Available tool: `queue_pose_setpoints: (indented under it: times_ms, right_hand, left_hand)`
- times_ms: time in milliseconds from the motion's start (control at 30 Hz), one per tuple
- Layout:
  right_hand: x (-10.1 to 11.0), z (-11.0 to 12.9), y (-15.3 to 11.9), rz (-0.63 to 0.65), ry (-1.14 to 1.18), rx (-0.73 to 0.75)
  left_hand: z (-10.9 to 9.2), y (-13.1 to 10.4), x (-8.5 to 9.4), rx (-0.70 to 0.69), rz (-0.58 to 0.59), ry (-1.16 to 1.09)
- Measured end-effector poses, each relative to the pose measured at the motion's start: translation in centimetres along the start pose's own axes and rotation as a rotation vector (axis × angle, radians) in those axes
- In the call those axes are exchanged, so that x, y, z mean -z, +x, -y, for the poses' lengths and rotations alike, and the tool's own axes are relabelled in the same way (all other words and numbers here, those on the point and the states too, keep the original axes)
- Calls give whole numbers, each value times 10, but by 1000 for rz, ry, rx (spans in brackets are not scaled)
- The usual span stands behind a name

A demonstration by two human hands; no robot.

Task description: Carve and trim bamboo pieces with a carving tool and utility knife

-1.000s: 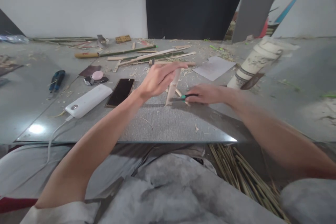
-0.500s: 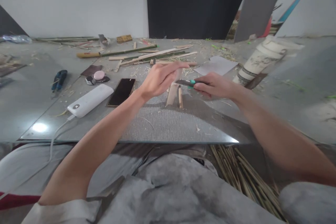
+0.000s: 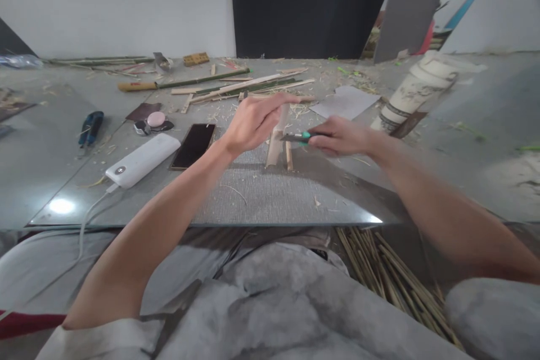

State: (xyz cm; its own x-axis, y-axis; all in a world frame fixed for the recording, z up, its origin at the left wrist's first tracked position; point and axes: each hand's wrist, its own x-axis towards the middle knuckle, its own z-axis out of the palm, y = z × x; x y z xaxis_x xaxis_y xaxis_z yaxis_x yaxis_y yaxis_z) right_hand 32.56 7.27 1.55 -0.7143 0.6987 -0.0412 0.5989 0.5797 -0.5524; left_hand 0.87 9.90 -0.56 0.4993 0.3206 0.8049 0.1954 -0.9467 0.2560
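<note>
My left hand [image 3: 256,124] is closed around the upper end of a pale flat wood or bamboo strip [image 3: 275,149], with the index finger stretched out to the right. The strip slants down to the mat in front of me. In my right hand [image 3: 340,136] is a utility knife [image 3: 304,136] with teal parts, its blade pointing left and reaching the strip's right edge. Whether the blade cuts into it, I cannot tell. Just right of the strip lies a narrow wooden stick [image 3: 289,156].
Bamboo sticks and strips [image 3: 236,88] lie among shavings behind my hands. On the left are a phone [image 3: 193,146], a white power bank [image 3: 142,161] with a cable, and blue-handled pliers [image 3: 90,128]. A patterned white cylinder [image 3: 415,93] and paper [image 3: 346,102] are on the right.
The knife in my right hand has moved slightly toward me along the strip. My left hand stays about where it was on the strip; the view has shifted a little.
</note>
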Motion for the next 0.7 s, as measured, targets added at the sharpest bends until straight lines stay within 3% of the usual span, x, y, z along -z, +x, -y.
queue_pose_setpoints:
  times_ms: [133,467,600,700]
  right_hand:
    - [8,4,-5,-90,-11,12]
    - [-5,-3,6,28,-47,20]
    - [-2,-3,4,-21,-44,61]
    - [0,-1,3,-43,-53,91]
  left_hand:
    - [0,0,1,-10,14,18]
    - [12,-2,-3,-40,4,56]
    - [23,-3,-8,-109,0,75]
    - [28,-4,-11,-64,18,93]
